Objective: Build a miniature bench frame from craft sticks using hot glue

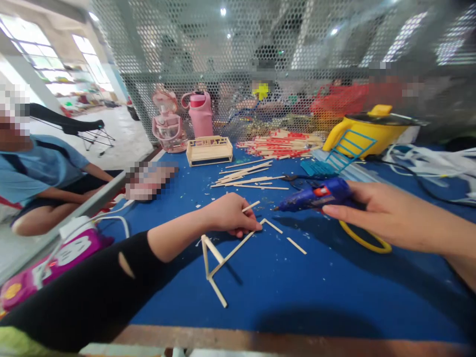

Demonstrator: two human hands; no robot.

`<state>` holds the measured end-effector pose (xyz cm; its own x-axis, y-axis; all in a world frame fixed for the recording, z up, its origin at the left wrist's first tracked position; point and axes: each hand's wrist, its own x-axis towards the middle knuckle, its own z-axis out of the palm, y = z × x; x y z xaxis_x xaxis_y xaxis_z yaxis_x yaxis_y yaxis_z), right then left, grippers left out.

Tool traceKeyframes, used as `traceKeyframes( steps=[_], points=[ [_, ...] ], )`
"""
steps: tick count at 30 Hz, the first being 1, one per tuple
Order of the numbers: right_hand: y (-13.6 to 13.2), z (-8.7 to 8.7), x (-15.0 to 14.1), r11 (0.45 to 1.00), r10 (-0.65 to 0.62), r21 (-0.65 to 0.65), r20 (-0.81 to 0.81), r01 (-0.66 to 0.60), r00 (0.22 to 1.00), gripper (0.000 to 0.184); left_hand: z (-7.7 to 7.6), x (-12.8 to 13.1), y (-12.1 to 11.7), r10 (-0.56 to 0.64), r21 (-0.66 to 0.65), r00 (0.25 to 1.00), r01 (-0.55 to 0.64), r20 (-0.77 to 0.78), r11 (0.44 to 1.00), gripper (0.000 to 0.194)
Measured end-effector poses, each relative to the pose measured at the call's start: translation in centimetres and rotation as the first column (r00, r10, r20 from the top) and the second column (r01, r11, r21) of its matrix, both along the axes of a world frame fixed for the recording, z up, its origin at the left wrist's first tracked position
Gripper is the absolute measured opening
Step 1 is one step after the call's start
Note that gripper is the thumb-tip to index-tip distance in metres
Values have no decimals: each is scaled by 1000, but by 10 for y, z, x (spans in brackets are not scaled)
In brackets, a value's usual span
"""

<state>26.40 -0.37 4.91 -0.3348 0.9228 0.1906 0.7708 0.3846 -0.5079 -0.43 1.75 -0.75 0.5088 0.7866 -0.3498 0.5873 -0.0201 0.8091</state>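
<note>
My left hand [234, 214] has its fingers closed on a short wooden stick [251, 206], which pokes out past the knuckles. The same fingertips meet the corner of a small frame of joined wooden sticks [238, 247] lying on the blue table. My right hand [368, 203] grips a blue hot glue gun [316, 194], its nozzle aimed left toward my left hand but apart from it. A loose short stick [296, 246] lies below the nozzle. Beyond my hands, several cut sticks [249, 177] are scattered on the table.
At the back stand a small wooden bench model [209, 150], two pink bottles [201, 114], red-wrapped sticks [280, 144] and a yellow pot [368, 134]. Black pliers [297, 179] lie behind the glue gun. A purple power strip [55, 263] is at left. A person [44, 168] sits beyond the table edge.
</note>
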Motion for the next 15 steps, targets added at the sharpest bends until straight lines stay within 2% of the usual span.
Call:
traceKeyframes(
  steps=[3, 15],
  points=[
    [1, -2, -4, 989, 73, -132, 100, -60, 992, 42, -2, 0, -1, 1, -2, 1000, -1, -21, 1000, 27],
    [3, -7, -13, 987, 138, -97, 105, -128, 985, 38, -3, 1, -2, 6, 0, 997, -6, -76, 1000, 32]
  ],
)
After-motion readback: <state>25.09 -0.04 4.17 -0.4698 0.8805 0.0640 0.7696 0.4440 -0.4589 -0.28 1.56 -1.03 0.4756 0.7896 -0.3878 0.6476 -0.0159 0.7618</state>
